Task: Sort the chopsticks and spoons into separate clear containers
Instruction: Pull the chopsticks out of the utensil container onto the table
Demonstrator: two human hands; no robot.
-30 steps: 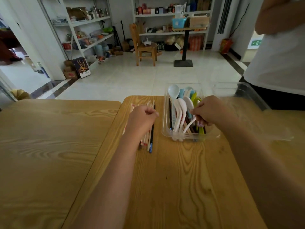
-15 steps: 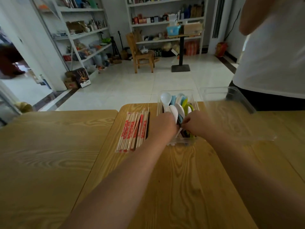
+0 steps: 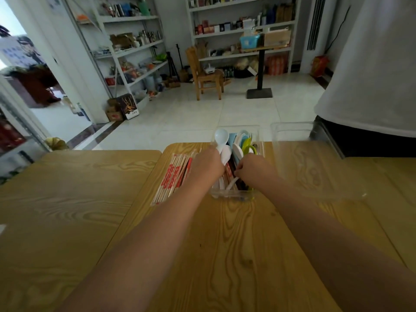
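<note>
A narrow clear container (image 3: 234, 195) stands at the table's far middle. It holds white, blue and green spoons (image 3: 221, 136) mixed with dark and wrapped chopsticks (image 3: 229, 170). My left hand (image 3: 207, 165) reaches into its left side, fingers hidden behind the hand. My right hand (image 3: 253, 171) is in its right side, fingertips curled and pinching among the dark chopsticks. A pile of red-and-white wrapped chopsticks (image 3: 173, 176) lies on the table just left of the container. A second, wider clear container (image 3: 315, 174) sits to the right with nothing in it.
Two wooden tables (image 3: 236, 244) meet along a seam left of the pile. A person in a white shirt (image 3: 371, 75) stands at the far right behind the table. Beyond the far edge are tiled floor, a wooden chair (image 3: 204, 75) and shelves.
My left hand left the chopstick pile on the table and moved right into the container beside my right hand. The view shifted so the pile is fully visible.
</note>
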